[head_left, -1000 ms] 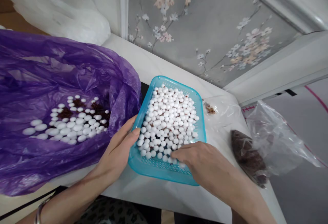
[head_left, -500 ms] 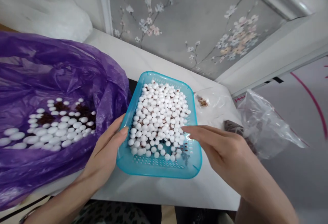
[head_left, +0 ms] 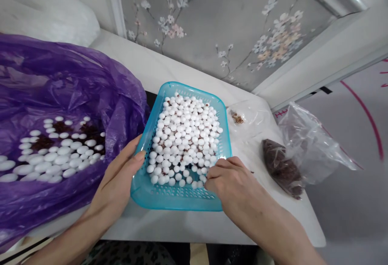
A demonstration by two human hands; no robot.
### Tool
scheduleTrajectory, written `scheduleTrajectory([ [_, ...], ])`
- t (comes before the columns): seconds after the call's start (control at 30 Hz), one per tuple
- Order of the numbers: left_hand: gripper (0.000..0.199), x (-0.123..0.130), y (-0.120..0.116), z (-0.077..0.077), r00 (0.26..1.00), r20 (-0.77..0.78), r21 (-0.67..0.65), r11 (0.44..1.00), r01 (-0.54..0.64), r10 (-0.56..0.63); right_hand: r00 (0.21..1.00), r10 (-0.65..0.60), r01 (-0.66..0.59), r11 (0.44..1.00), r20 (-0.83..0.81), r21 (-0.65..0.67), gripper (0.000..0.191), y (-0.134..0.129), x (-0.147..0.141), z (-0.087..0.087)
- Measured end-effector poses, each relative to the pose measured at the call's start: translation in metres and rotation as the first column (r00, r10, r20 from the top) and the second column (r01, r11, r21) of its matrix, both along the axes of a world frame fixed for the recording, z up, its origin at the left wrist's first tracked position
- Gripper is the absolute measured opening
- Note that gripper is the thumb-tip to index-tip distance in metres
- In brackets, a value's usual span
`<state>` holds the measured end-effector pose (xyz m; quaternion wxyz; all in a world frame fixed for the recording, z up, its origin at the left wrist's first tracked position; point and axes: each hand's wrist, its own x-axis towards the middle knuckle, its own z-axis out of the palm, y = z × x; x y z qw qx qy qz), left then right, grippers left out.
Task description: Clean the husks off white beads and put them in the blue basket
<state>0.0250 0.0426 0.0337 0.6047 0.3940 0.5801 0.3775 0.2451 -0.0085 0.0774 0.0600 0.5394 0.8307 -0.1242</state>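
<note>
A light-blue plastic basket (head_left: 178, 203) with a slotted floor is heaped with small white balls (head_left: 188, 131), and reddish-brown shreds show between them. My left hand (head_left: 123, 172) grips the basket's left rim, thumb on top and fingers underneath. Inside the near right part of the basket, my right hand (head_left: 228, 178) has its fingers curled and pressed together among the balls. What those fingertips hold, if anything, is hidden. Close to them a gap in the balls shows the bare floor of the basket.
At left a purple plastic bag (head_left: 121, 91) lies open with white balls (head_left: 57, 156) and brown shreds inside. A clear bag of brown material (head_left: 281, 168) lies on the white table (head_left: 130, 228) at right, near a flat clear bag (head_left: 254, 115). A flowered panel (head_left: 206, 22) stands behind.
My right hand has moved down and slightly left, from straight fingers at the basket's right side to curled fingers among the near balls. My left hand keeps its grip on the rim.
</note>
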Motion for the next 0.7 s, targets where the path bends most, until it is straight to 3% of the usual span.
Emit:
scheduleTrajectory([
  [0.1,0.057,-0.003,0.001,-0.003,1.000,0.008,0.008,1.000,0.013,-0.013,0.998,-0.002,0.006,0.998,-0.066,0.057,0.037,0.006,-0.002,0.005],
  [0.23,0.058,-0.003,0.001,-0.004,0.998,0.050,0.002,0.999,0.038,-0.038,0.987,-0.095,0.126,0.961,-0.133,0.247,0.051,-0.001,0.014,0.015],
  [0.4,0.056,0.002,0.000,0.001,0.998,0.061,-0.026,1.000,-0.014,0.015,0.939,-0.274,0.332,0.879,-0.207,0.343,0.031,-0.029,0.035,0.019],
  [0.47,0.057,0.002,0.000,0.002,0.998,0.069,-0.033,0.999,-0.001,0.003,0.932,-0.299,0.351,0.887,-0.206,0.301,0.029,-0.044,0.033,0.013],
  [0.57,0.060,0.001,0.001,0.001,0.995,0.095,-0.036,0.999,-0.027,0.030,0.961,-0.202,0.242,0.947,-0.191,0.214,0.037,-0.061,0.021,-0.006],
  [0.7,0.060,-0.001,0.000,-0.006,0.987,0.155,0.091,0.996,0.018,-0.032,0.929,-0.222,0.306,0.910,-0.295,0.279,0.024,-0.064,-0.001,-0.035],
])
